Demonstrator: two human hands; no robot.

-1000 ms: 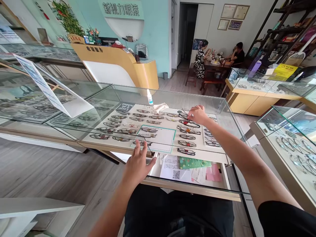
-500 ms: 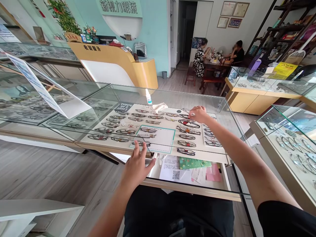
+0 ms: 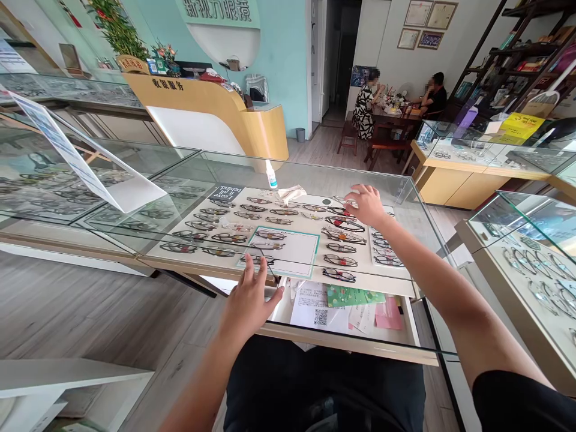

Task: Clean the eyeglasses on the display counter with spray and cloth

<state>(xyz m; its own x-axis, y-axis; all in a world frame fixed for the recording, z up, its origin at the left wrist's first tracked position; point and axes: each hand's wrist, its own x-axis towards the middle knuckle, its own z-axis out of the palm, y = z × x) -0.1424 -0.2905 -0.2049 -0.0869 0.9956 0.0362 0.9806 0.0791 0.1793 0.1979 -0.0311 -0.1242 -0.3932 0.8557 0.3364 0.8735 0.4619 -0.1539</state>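
My right hand [image 3: 366,207] hovers with its fingers apart at the back of the right-hand column of eyeglasses. Nearest its fingertips is a dark-framed pair of eyeglasses [image 3: 338,211]; nothing shows in the fingers. Whether this hand is above the glass or under it, I cannot tell. My left hand [image 3: 252,294] rests open at the front edge of the glass display case [image 3: 382,180], fingers spread. Just past its fingertips lie several eyeglasses, some on a white card with a teal border [image 3: 292,255]. Another black-framed pair of eyeglasses [image 3: 339,275] lies at the column's front.
A small spray bottle [image 3: 270,175] and a crumpled cloth [image 3: 291,194] are at the back of the case. Below the front edge, an open drawer [image 3: 411,324] holds papers. A white folded sign [image 3: 90,156] stands left. Two people sit at a far table [image 3: 391,117].
The fingers of my right hand, close together at the eyeglasses before, have spread, and the hand has lifted slightly. My left hand has stayed in place.
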